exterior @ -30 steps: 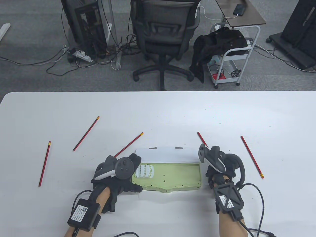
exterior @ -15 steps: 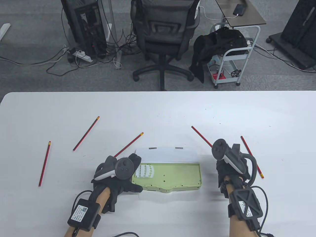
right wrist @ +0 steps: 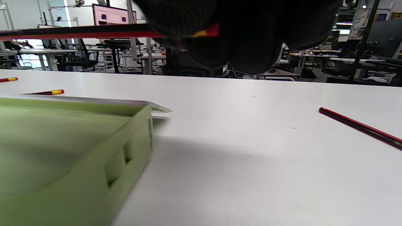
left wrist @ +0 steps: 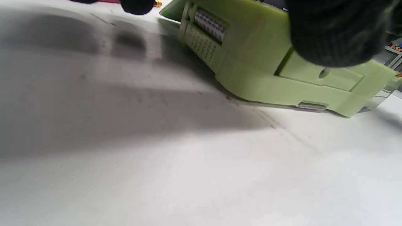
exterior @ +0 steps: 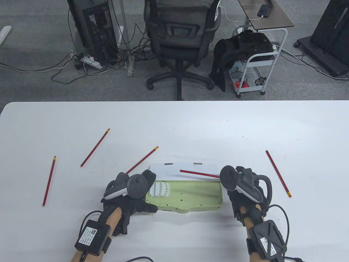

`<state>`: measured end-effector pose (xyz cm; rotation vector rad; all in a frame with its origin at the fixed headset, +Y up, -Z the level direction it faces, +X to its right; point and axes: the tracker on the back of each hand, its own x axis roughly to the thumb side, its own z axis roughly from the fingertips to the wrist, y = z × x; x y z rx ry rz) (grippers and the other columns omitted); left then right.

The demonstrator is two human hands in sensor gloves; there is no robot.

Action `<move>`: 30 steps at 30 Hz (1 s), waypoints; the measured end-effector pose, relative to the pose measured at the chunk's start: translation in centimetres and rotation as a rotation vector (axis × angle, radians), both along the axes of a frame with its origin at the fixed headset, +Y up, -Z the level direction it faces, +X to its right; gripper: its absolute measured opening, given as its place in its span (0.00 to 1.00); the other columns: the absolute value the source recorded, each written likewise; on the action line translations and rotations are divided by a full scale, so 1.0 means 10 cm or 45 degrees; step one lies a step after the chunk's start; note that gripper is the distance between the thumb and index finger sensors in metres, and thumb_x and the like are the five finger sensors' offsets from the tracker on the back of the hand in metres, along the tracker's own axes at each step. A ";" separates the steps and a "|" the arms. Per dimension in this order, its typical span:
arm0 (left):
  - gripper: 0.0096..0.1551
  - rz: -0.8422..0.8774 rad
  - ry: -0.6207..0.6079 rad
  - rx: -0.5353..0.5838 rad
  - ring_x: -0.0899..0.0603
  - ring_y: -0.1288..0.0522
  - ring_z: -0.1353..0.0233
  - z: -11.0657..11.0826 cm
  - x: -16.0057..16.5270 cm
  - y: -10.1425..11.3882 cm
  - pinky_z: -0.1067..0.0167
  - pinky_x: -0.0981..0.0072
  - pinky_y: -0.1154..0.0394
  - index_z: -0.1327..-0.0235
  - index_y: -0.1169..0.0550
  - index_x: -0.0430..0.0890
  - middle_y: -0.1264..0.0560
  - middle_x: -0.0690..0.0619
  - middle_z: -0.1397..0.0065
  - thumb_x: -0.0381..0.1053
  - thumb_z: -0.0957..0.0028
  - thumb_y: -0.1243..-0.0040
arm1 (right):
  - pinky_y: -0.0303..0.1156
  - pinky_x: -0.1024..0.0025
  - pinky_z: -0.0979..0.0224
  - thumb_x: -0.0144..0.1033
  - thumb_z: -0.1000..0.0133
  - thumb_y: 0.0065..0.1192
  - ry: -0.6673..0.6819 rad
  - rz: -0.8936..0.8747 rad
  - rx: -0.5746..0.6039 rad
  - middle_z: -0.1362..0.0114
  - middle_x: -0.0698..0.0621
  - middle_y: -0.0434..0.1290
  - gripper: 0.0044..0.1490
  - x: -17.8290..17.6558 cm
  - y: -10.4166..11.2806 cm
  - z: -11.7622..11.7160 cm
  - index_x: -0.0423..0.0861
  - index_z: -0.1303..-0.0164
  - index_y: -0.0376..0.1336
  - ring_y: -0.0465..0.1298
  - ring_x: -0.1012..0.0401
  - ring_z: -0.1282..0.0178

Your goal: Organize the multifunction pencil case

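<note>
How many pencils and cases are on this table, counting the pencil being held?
Red pencils lying on the table: 4
Red pencil held by the right hand over the case: 1
Green pencil case, open, steadied by the left hand: 1
Total: 6

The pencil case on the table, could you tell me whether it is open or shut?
Open. The pencil case shows its green inside, and its white lid lies folded back flat behind it.
</note>
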<state>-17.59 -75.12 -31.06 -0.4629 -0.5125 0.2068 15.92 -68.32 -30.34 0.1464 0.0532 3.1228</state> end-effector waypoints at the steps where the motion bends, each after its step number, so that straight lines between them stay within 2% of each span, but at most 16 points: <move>1: 0.70 0.003 0.000 -0.001 0.25 0.48 0.13 0.00 0.00 0.00 0.29 0.20 0.45 0.16 0.57 0.44 0.58 0.40 0.09 0.71 0.60 0.36 | 0.69 0.38 0.26 0.26 0.47 0.52 0.042 0.016 0.025 0.32 0.39 0.70 0.27 -0.04 0.00 0.01 0.50 0.36 0.63 0.74 0.41 0.33; 6: 0.70 0.007 0.001 -0.001 0.26 0.47 0.13 0.00 0.00 0.00 0.29 0.20 0.45 0.16 0.58 0.44 0.58 0.40 0.09 0.71 0.60 0.36 | 0.68 0.37 0.25 0.26 0.47 0.52 0.150 0.076 0.080 0.32 0.39 0.70 0.27 -0.24 -0.03 0.05 0.50 0.36 0.63 0.73 0.42 0.33; 11: 0.70 0.014 0.002 0.000 0.25 0.47 0.13 0.00 0.00 -0.01 0.29 0.20 0.45 0.16 0.58 0.44 0.58 0.40 0.09 0.71 0.60 0.36 | 0.68 0.36 0.25 0.27 0.47 0.53 0.182 0.185 0.075 0.32 0.39 0.70 0.27 -0.37 -0.13 0.07 0.51 0.36 0.63 0.73 0.41 0.33; 30: 0.70 0.021 0.001 0.000 0.25 0.47 0.13 0.01 0.00 -0.01 0.29 0.20 0.45 0.16 0.58 0.44 0.58 0.40 0.09 0.71 0.59 0.36 | 0.67 0.35 0.26 0.29 0.46 0.54 0.218 0.177 0.065 0.32 0.39 0.70 0.26 -0.49 -0.24 0.02 0.50 0.35 0.63 0.73 0.40 0.33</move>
